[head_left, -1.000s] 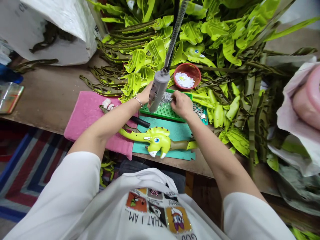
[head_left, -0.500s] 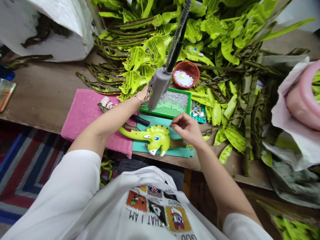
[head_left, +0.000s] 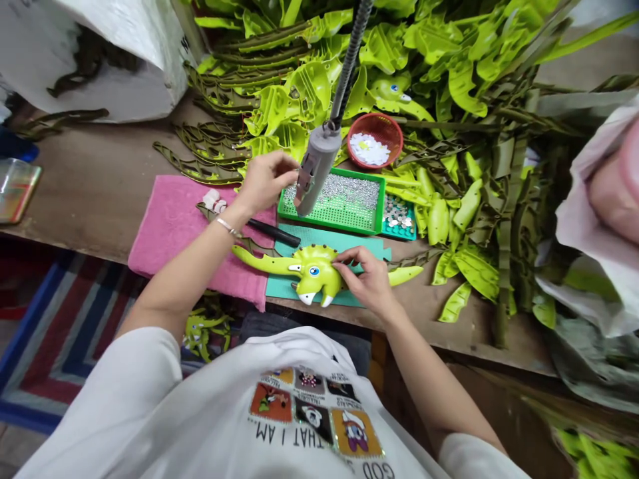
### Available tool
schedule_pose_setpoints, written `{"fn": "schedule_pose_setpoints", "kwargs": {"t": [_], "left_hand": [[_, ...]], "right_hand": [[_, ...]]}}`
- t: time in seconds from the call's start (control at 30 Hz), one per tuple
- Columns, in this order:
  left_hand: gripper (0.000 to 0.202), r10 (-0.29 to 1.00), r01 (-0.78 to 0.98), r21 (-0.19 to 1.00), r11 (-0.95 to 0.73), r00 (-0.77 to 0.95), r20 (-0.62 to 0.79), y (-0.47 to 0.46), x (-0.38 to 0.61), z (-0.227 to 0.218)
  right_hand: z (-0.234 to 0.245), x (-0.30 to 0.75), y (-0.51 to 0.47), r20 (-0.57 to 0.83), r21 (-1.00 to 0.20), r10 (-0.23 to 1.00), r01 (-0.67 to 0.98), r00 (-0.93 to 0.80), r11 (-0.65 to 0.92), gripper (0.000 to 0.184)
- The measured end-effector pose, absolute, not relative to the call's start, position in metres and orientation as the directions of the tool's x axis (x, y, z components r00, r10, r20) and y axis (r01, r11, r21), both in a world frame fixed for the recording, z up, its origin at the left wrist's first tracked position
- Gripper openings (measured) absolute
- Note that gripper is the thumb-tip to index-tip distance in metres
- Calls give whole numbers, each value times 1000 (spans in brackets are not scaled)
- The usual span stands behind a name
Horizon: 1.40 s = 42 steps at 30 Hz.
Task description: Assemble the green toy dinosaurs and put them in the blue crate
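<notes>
My right hand (head_left: 367, 281) grips the frill of a lime-green plastic triceratops toy (head_left: 314, 271), which lies on a teal mat (head_left: 284, 287) near the bench's front edge. My left hand (head_left: 267, 179) hangs in the air with its fingertips close to a grey cylindrical hanging press head (head_left: 317, 169), and I see nothing in its fingers. Below that tool sits a green pegboard tray (head_left: 332, 225) filled with small silver studs. A black-handled tool (head_left: 274, 232) lies under my left wrist.
A pink towel (head_left: 170, 219) with small white pieces (head_left: 212, 199) covers the bench's left side. Behind it are a red basket of white discs (head_left: 374, 140), a teal stud tray (head_left: 398, 217), and heaps of lime and olive plastic parts. A white sack (head_left: 100, 60) stands at back left.
My left hand has moved left and up, away from behind the press head. My right hand has come down from above the toy and now grips its frill.
</notes>
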<state>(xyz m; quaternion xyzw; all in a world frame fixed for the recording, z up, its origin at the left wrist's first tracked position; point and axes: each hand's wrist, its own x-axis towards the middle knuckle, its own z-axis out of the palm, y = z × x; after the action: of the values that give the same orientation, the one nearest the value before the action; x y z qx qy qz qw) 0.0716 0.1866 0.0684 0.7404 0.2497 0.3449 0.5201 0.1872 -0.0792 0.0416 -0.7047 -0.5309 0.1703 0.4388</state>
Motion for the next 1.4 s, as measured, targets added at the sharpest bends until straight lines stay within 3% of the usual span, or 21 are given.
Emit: {"fn": "schedule_pose_setpoints", "kwargs": {"t": [0.1,0.17,0.3,0.4,0.53,0.73,0.83,0.93,1.03,1.33,1.4], "left_hand": [[20,848,-91,995,-35,525,77,152,23,81],[27,869,-186,964,188,488,-75,120,0,83],[38,689,-233,744,626,612,-389,58,-15,77],[41,579,-257,590,765,674,-458,34,-12,69],[44,540,-261,535,803,699,-469,29,-10,62],[48,558,-246,574,781,687,-465,24,-15,58],[48,627,-275,610,744,604,-493,18,-18,57],[47,711,-346,630,695,460,-532,11,-22,55],[44,734,-407,611,679,394,-554,6,-25,53],[37,696,-471,516,715,415,-586,3,-23,51],[38,685,-480,494,725,426,-592,2,-22,52]], "right_hand": [[40,187,-82,230,-806,887,589,400,-57,4],[42,182,-83,260,-815,858,578,444,-52,3],[59,154,-75,262,-887,811,462,523,-12,7],[73,130,-66,200,-953,857,299,475,56,15],[78,115,-59,172,-979,872,180,458,99,21],[70,115,-60,167,-973,873,221,458,71,22],[64,116,-60,225,-930,861,365,455,50,20],[54,119,-60,370,-768,847,639,382,47,15],[41,122,-60,465,-607,845,790,265,86,15],[40,122,-59,500,-498,852,857,156,135,16],[46,118,-60,501,-541,846,829,183,142,17]]}}
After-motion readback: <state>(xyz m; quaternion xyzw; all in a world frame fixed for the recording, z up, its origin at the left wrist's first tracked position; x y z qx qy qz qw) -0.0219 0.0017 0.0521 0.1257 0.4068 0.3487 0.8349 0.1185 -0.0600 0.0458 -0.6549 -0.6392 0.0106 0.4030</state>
